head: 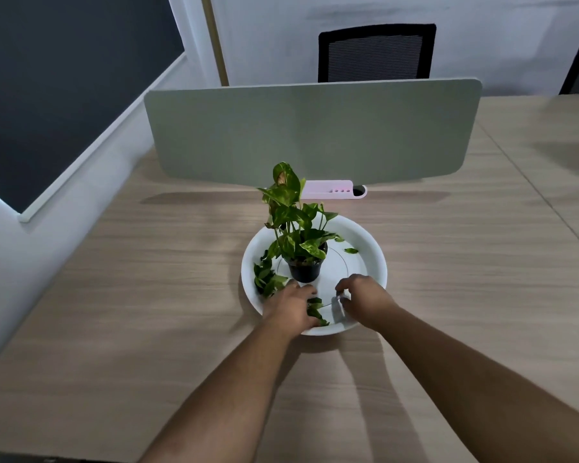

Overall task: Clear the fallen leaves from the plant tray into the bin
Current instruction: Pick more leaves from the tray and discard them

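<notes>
At six o'clock in the tray (370, 242), your left hand (290, 310) lies flat, fingers spread over loose leaves (316, 309). Your right hand (365, 297), fingers curled and pinched, apparently empty, sits just beside them at three o'clock. A bigger heap (264, 279) waits at nine o'clock; no bin shows.

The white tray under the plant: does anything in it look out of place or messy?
Yes. Loose green leaves lie scattered in the white tray around the black pot: a heap at its left, some by the left hand, two stray ones at the far right. The pot stands upright; no soil spill shows.
</notes>
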`<action>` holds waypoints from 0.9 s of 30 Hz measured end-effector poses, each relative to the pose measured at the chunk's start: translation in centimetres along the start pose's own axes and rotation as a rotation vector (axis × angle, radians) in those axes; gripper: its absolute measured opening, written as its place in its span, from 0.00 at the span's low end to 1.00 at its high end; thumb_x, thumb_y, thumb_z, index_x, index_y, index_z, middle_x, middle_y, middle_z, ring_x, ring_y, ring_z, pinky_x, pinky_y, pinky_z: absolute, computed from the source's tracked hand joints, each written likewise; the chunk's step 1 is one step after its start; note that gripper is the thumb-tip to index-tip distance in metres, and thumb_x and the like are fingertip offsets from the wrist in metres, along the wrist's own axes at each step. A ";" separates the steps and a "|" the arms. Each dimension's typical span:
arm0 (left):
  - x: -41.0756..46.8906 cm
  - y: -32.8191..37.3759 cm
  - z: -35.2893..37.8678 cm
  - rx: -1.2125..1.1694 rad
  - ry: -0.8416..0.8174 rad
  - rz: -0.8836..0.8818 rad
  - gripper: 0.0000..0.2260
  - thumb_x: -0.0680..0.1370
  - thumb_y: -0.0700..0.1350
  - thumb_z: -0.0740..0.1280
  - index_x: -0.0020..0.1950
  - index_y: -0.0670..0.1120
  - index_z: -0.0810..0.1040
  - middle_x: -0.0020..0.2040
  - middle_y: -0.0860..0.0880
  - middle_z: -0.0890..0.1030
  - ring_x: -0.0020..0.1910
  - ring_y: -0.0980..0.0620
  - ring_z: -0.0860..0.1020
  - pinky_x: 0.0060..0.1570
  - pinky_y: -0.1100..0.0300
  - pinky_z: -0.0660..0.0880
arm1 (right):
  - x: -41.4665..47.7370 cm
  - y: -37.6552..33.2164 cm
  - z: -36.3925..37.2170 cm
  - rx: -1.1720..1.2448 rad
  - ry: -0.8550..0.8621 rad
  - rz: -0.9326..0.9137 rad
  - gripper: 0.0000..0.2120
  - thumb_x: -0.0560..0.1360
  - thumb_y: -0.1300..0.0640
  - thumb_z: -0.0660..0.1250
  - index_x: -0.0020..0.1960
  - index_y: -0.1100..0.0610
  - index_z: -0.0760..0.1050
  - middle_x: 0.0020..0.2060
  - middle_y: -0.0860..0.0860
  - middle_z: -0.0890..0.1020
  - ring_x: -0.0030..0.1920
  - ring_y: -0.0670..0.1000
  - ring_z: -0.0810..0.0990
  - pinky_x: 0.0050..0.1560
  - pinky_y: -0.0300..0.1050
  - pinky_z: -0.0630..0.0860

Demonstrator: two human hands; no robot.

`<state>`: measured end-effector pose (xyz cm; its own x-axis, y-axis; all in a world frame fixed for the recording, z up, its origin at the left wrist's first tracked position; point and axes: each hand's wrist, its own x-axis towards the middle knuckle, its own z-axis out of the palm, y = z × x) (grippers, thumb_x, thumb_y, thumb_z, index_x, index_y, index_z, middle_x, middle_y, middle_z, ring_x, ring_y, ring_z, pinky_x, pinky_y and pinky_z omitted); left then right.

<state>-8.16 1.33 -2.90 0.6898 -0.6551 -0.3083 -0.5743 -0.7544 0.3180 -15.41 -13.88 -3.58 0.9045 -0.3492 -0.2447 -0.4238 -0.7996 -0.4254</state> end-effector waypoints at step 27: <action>1.2 -1.5 -0.1 -0.549 0.165 -0.045 0.03 0.68 0.34 0.73 0.41 0.38 0.84 0.42 0.40 0.85 0.38 0.50 0.80 0.45 0.59 0.79 | 1.3 0.4 0.6 0.149 0.005 -0.066 0.10 0.70 0.66 0.64 0.47 0.59 0.82 0.46 0.56 0.85 0.47 0.56 0.82 0.50 0.47 0.78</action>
<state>-6.45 1.69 -3.64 0.7931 -0.5744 -0.2025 -0.2603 -0.6202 0.7400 -14.42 -14.31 -4.61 0.9307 -0.3012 -0.2074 -0.3653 -0.7395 -0.5654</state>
